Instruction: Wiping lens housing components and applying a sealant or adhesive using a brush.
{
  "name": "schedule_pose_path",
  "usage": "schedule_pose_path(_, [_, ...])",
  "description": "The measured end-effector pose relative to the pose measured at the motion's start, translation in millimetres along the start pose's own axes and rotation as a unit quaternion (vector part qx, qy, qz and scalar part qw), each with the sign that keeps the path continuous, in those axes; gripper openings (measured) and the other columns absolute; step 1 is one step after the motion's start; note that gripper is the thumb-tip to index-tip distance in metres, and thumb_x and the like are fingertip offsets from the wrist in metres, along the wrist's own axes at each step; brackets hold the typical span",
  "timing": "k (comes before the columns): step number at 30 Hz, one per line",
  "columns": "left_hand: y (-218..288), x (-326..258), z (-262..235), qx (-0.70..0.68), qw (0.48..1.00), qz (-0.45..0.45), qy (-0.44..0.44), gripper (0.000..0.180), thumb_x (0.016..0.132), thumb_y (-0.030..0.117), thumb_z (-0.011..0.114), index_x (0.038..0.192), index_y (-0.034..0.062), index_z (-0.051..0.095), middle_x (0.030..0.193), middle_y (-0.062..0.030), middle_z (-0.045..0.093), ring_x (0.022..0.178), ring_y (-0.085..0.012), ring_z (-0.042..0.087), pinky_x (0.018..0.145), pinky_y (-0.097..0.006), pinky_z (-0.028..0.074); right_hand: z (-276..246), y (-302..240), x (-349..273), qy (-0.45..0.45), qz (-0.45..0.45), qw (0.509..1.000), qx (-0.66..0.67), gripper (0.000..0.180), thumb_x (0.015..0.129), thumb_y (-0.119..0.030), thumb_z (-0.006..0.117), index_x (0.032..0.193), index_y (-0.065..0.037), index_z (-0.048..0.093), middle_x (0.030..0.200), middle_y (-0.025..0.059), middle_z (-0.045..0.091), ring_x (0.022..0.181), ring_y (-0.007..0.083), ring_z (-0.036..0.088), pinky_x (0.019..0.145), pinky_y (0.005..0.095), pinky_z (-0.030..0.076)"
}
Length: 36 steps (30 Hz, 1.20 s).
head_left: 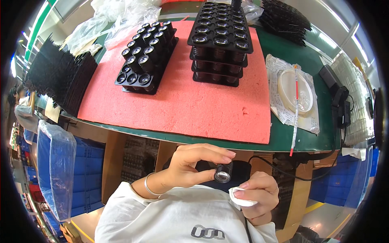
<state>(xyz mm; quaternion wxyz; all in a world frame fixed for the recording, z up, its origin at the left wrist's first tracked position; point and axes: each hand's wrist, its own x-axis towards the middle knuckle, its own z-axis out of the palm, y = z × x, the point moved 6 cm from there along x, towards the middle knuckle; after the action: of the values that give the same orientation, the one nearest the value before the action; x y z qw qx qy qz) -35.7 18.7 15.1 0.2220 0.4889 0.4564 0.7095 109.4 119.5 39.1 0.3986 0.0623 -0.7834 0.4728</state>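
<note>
Your left hand is pinching a small black lens barrel between thumb and fingers, holding it close to your chest, below the counter edge, its glass end facing up. Your right hand is gripping a folded white wipe just beside the barrel. On the counter's red foam mat are sitting an open tray of lenses and a stack of filled trays.

Lens barrel: black, with a clear, glinting glass face. Wipe: white. Foam mat: coral red, plain. Tabletop: dark green. Trays, upper centre of frame: black. Crates, lower left: blue. Sleeve: white, grey emblem. Thin rod, right: white with red bands.
</note>
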Motion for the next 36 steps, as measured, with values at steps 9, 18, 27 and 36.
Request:
schedule_pose_path(9, [8, 2, 1, 0.075, 0.996, 0.036, -0.012, 0.029, 0.069, -0.002, 0.067, 0.098, 0.0009, 0.065, 0.103, -0.015, 0.065, 0.093, -0.0263, 0.064, 0.079, -0.032, 0.05, 1, 0, -2, 0.04, 0.0, 0.999, -0.013, 0.024, 0.064, -0.001, 0.073, 0.086, -0.005, 0.064, 0.083, 0.006, 0.063, 0.055, 0.0141, 0.056, 0.047, 0.0227, 0.041])
schedule_pose_path(18, [20, 4, 3, 0.184, 0.978, 0.099, 0.009, 0.031, 0.062, -0.002, 0.072, 0.092, 0.0027, 0.065, 0.096, -0.0116, 0.066, 0.085, -0.0224, 0.064, 0.07, -0.029, 0.05, 1, -21, 0, 0.009, -0.076, 0.99, -0.12, 0.029, 0.064, -0.013, 0.077, 0.091, -0.007, 0.067, 0.092, 0.0033, 0.059, 0.06, 0.0121, 0.054, 0.048, 0.022, 0.038])
schedule_pose_path(27, [24, 2, 6, 0.239, 0.961, 0.136, 0.014, 0.033, 0.06, 0.0, 0.074, 0.092, 0.0045, 0.065, 0.095, -0.0091, 0.066, 0.078, -0.0191, 0.063, 0.061, -0.026, 0.046, 7, -20, 3, 0.001, -0.062, 0.977, -0.204, 0.032, 0.061, -0.007, 0.074, 0.093, -0.006, 0.069, 0.093, 0.0016, 0.056, 0.059, 0.0113, 0.052, 0.048, 0.0221, 0.037])
schedule_pose_path(36, [24, -2, 6, 0.328, 0.932, 0.152, 0.011, 0.035, 0.057, 0.0, 0.074, 0.091, 0.0062, 0.067, 0.095, -0.0065, 0.067, 0.073, -0.0148, 0.061, 0.058, -0.024, 0.044, 20, -22, 8, -0.093, -0.088, 0.965, -0.228, 0.035, 0.057, -0.008, 0.07, 0.092, -0.01, 0.069, 0.092, -0.0039, 0.058, 0.062, 0.0083, 0.049, 0.051, 0.0216, 0.038])
